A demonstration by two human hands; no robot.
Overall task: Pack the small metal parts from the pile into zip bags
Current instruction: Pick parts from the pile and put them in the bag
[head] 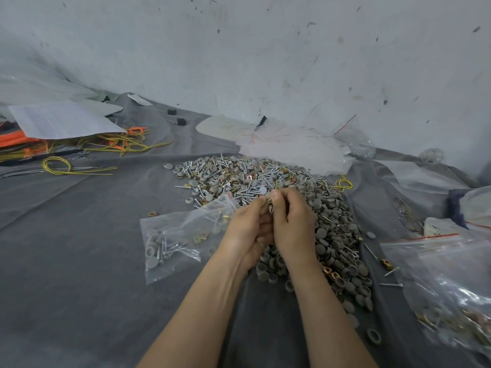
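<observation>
Head camera, looking down: my fingers (277,197) meet just above the near edge of the pile. The tips of both hands are narrowed to a pinch around a small brass clip (269,201), a thin, shiny, yellowish piece mostly hidden between thumb and forefinger. My left hand (248,224) is curled, palm turned toward the right one. My right hand (292,221) arches over it with its knuckles up.

The crumpled mouth of a clear zip bag (172,240) rises against my left hand, though I cannot tell whether that hand grips it. The rest of the bag lies flat on the grey cloth (79,288). Inside it are round grey caps, silvery screws and a few square brass clips.

The pile (332,208) spreads from in front of my hands down along my right forearm. It mixes matte grey plastic caps, some showing hollow undersides, with slim bright screws with flat heads and folded brass and copper-toned clips. Stray caps and screws lie scattered at its edges.

Behind the pile sits a loose stack of empty bags (292,147), thin and glossy with red seal lines. To my right, filled bags (451,274) lie crinkled and reflective. Wire-framed glasses (406,213) rest near them. Far left, yellow wire loops (119,147) lie beneath a sheet of paper (61,120).
</observation>
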